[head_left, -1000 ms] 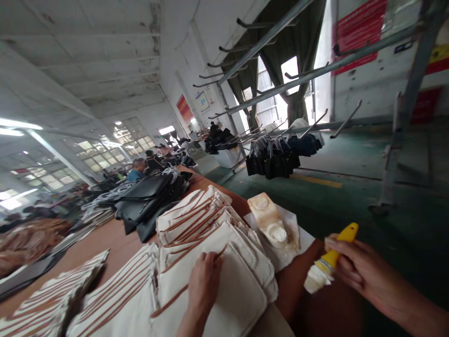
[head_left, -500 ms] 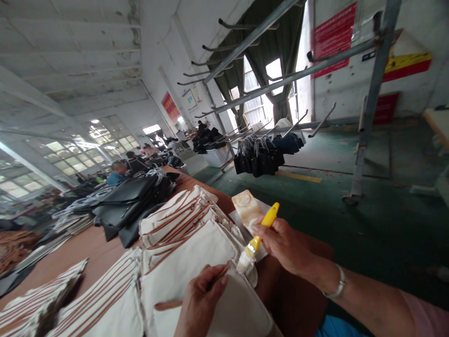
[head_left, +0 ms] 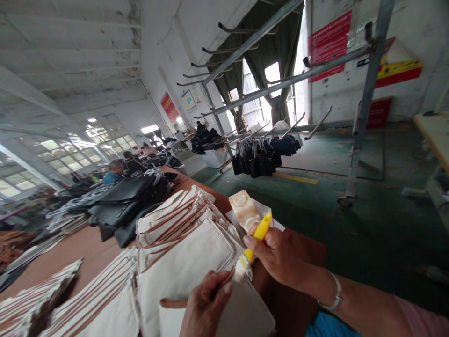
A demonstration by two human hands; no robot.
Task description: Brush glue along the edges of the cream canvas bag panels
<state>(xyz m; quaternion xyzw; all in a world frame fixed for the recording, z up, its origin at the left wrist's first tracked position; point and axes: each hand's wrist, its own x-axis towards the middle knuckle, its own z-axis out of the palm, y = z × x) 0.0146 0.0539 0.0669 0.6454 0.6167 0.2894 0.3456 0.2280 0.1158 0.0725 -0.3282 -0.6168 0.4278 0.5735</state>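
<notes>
My right hand (head_left: 275,250) is closed around the yellow handle of a paintbrush (head_left: 258,234). White paste coats its bristles, which point down beside my left fingertips at the panel's edge. My left hand (head_left: 208,299) pinches a brown-trimmed edge of a white bag piece (head_left: 171,314); my fingers hide most of the pinched part. Beneath lies a large off-white bag panel (head_left: 182,262) on a stack of similar panels with brown edges (head_left: 175,215). Past the brush, a paste-stained plastic container (head_left: 242,206) rests on a white sheet (head_left: 268,213).
Stacked brown-edged pieces (head_left: 94,295) lie to the left on the brown table (head_left: 79,250). Black bags (head_left: 122,201) are piled farther back. Beyond the table stands a metal rack (head_left: 368,93) with dark bags (head_left: 257,157) hanging. Other people (head_left: 114,173) sit in the background.
The brush has moved slightly left and down, its bristles now against the edge by my left fingertips. My left hand has shifted slightly right and down, and more of the brown-trimmed piece shows.
</notes>
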